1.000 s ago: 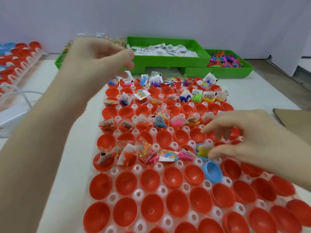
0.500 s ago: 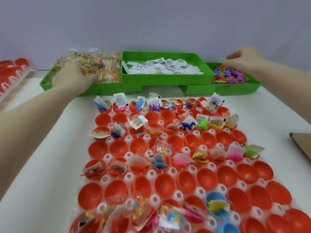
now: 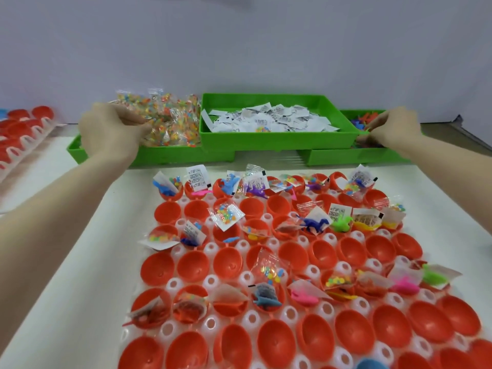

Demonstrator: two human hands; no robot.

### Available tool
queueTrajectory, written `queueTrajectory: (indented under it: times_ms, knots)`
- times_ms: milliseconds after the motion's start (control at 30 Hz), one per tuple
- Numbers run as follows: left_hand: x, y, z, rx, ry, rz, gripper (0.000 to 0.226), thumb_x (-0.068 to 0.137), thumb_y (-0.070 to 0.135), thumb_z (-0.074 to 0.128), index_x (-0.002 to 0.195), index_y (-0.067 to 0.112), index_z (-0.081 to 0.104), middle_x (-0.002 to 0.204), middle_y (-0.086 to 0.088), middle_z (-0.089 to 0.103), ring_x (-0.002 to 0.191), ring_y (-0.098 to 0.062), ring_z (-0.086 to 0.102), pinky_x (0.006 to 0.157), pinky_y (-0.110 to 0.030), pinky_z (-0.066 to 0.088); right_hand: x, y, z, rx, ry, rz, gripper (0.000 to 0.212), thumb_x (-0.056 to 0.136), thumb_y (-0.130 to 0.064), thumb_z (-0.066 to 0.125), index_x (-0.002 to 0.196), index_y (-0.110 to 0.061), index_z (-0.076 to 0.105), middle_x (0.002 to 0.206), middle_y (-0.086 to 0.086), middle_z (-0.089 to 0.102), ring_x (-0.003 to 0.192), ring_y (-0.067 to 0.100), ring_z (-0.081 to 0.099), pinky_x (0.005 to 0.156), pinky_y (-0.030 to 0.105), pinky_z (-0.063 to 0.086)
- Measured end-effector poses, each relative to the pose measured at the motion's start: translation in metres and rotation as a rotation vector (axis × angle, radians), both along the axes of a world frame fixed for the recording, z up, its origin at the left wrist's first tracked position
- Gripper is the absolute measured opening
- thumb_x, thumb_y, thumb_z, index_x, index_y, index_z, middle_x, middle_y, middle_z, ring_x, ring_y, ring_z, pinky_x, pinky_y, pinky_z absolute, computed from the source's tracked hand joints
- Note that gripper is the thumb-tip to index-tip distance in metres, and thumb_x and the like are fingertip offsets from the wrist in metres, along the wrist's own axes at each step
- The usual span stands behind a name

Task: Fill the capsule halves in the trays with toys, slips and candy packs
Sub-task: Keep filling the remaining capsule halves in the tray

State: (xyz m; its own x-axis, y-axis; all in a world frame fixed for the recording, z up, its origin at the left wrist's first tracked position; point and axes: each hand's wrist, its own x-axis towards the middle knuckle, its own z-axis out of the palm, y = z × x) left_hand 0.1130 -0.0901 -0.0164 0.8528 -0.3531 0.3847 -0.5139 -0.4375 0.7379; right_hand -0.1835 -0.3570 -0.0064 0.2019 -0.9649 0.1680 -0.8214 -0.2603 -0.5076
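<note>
Capsule halves (image 3: 292,255), red and open side up, sit in a white tray (image 3: 211,247) filling the desk (image 3: 87,262) from the centre toward 6 o'clock; several already carry small toys, paper slips and candy packs, mostly in the rows toward 12 o'clock and one row across the middle. At 11 o'clock the left hand (image 3: 111,131) reaches into a green bin (image 3: 170,155) heaped with candy packs (image 3: 170,121), its fingers curled in among them; whether it grips one I cannot tell. At 12 o'clock a second green bin (image 3: 277,141) holds the slips (image 3: 269,118). At 2 o'clock the right hand (image 3: 394,129) pinches at coloured toys (image 3: 364,122) in a third green bin (image 3: 346,157). More red halves (image 3: 21,126) lie at 10 o'clock.
</note>
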Motion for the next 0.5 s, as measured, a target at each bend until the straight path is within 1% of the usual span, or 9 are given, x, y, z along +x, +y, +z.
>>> queueTrajectory:
  times_ms: [67, 100, 167, 200, 267, 300, 367, 433, 500]
  knots:
    - [-0.004, -0.003, 0.002, -0.023, -0.037, 0.035, 0.020, 0.078, 0.013, 0.066, 0.098, 0.012, 0.071, 0.095, -0.012, 0.070, 0.094, -0.026, 0.064, 0.087, -0.033, 0.049, -0.002, 0.000, 0.000, -0.058, -0.030, -0.047, 0.039, 0.075, -0.022, 0.076, 0.107, -0.004, 0.065, 0.111, 0.019, 0.064, 0.107, 0.031, 0.057, 0.087, 0.037, 0.045]
    - [-0.007, -0.005, 0.004, -0.057, -0.068, 0.061, 0.023, 0.080, 0.012, 0.059, 0.099, 0.013, 0.071, 0.090, -0.009, 0.070, 0.092, -0.025, 0.064, 0.086, -0.031, 0.048, -0.003, 0.000, 0.000, -0.084, -0.033, -0.063, 0.038, 0.078, -0.021, 0.072, 0.111, -0.004, 0.064, 0.113, 0.020, 0.063, 0.109, 0.033, 0.056, 0.089, 0.038, 0.045]
    - [-0.013, -0.005, 0.009, -0.168, -0.092, 0.088, 0.027, 0.082, 0.012, 0.050, 0.103, 0.012, 0.068, 0.071, 0.007, 0.059, 0.077, -0.014, 0.060, 0.082, -0.027, 0.044, -0.007, -0.001, 0.001, -0.125, -0.019, -0.085, 0.038, 0.082, -0.018, 0.065, 0.118, -0.006, 0.060, 0.116, 0.021, 0.061, 0.111, 0.035, 0.055, 0.092, 0.039, 0.043]
    - [-0.018, -0.005, 0.012, -0.234, -0.068, 0.081, 0.027, 0.083, 0.011, 0.049, 0.104, 0.011, 0.066, 0.066, 0.012, 0.050, 0.068, -0.006, 0.054, 0.081, -0.026, 0.044, -0.008, -0.001, 0.001, -0.134, -0.015, -0.096, 0.038, 0.082, -0.016, 0.062, 0.119, -0.006, 0.060, 0.116, 0.022, 0.061, 0.111, 0.036, 0.055, 0.092, 0.039, 0.044]
    - [-0.028, -0.002, 0.020, -0.384, 0.058, 0.023, 0.026, 0.080, 0.006, 0.052, 0.103, 0.012, 0.063, 0.063, 0.012, 0.044, 0.059, -0.001, 0.046, 0.078, -0.028, 0.048, -0.011, 0.000, 0.001, -0.147, -0.031, -0.086, 0.034, 0.081, -0.010, 0.060, 0.115, -0.005, 0.062, 0.112, 0.023, 0.062, 0.106, 0.036, 0.057, 0.090, 0.038, 0.045]
    - [-0.035, 0.001, 0.025, -0.469, 0.151, -0.029, 0.027, 0.078, 0.001, 0.054, 0.100, 0.013, 0.061, 0.064, 0.010, 0.044, 0.057, -0.001, 0.048, 0.075, -0.028, 0.050, -0.013, 0.002, 0.001, -0.149, -0.048, -0.066, 0.031, 0.081, -0.006, 0.058, 0.111, -0.004, 0.064, 0.110, 0.023, 0.063, 0.101, 0.034, 0.058, 0.088, 0.038, 0.045]
    - [-0.051, 0.009, 0.036, -0.607, 0.338, -0.167, 0.029, 0.077, -0.007, 0.056, 0.098, 0.013, 0.055, 0.070, 0.005, 0.043, 0.058, -0.003, 0.055, 0.066, -0.020, 0.053, -0.015, 0.005, 0.001, -0.152, -0.046, -0.036, 0.027, 0.081, -0.002, 0.055, 0.106, -0.003, 0.066, 0.108, 0.022, 0.064, 0.094, 0.031, 0.058, 0.085, 0.037, 0.045]
    - [-0.063, 0.019, 0.044, -0.624, 0.422, -0.279, 0.035, 0.078, -0.011, 0.058, 0.102, 0.012, 0.051, 0.082, 0.002, 0.046, 0.071, -0.009, 0.060, 0.065, -0.014, 0.052, -0.016, 0.006, 0.000, -0.170, -0.041, -0.055, 0.027, 0.084, -0.006, 0.054, 0.109, -0.005, 0.064, 0.111, 0.020, 0.063, 0.101, 0.034, 0.057, 0.086, 0.037, 0.044]
    - [-0.070, 0.027, 0.048, -0.621, 0.473, -0.352, 0.040, 0.079, -0.011, 0.059, 0.108, 0.015, 0.049, 0.098, -0.002, 0.049, 0.084, -0.014, 0.061, 0.069, -0.014, 0.053, -0.015, 0.006, 0.001, -0.185, -0.058, -0.104, 0.031, 0.086, -0.010, 0.052, 0.117, -0.009, 0.059, 0.114, 0.019, 0.061, 0.109, 0.036, 0.054, 0.089, 0.037, 0.043]
